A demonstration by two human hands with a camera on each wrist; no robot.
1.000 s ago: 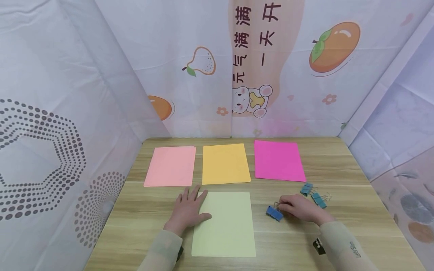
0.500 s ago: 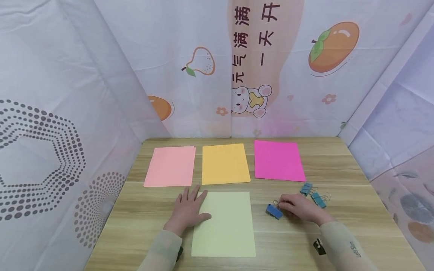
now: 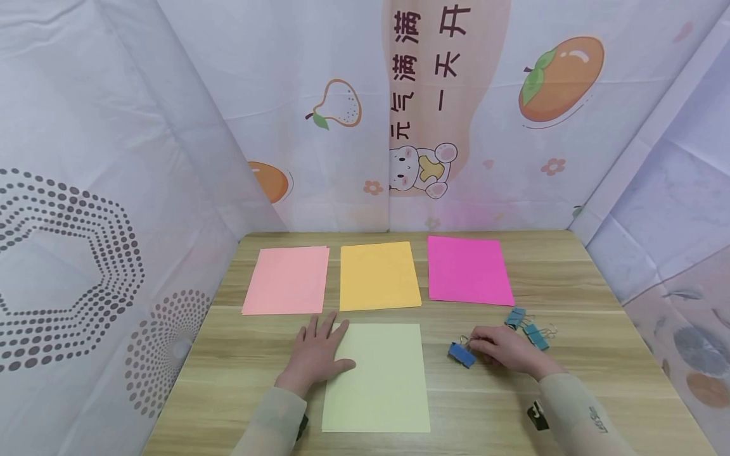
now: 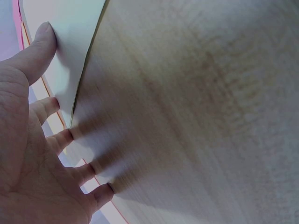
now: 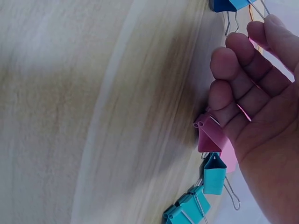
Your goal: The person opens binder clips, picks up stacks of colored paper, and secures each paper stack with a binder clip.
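My left hand (image 3: 315, 354) lies with spread fingers at the left edge of a pale yellow-green sheet stack (image 3: 379, 386). Its thumb and index fingertip rest on the paper, while the other fingertips touch the wooden table, as the left wrist view (image 4: 32, 144) shows. To the right of the paper, my right hand (image 3: 504, 349) pinches a wire handle of a blue binder clip (image 3: 461, 354) between thumb and index finger. The clip's body points left, towards the sheets. In the right wrist view, the remaining fingers curl loosely over the table beside a pink binder clip (image 5: 209, 133).
Two teal binder clips (image 3: 536, 337) lie just beyond the right hand. Along the back of the table (image 3: 576, 272) are light pink sheets (image 3: 288, 278), orange-yellow sheets (image 3: 379, 275) and magenta sheets (image 3: 469, 269). A printed cloth (image 3: 353, 158) hangs behind the table.
The blue binder clip has turned slightly in the right hand's pinch and shifted up a little in the head view. The left hand and the sheets stay put.
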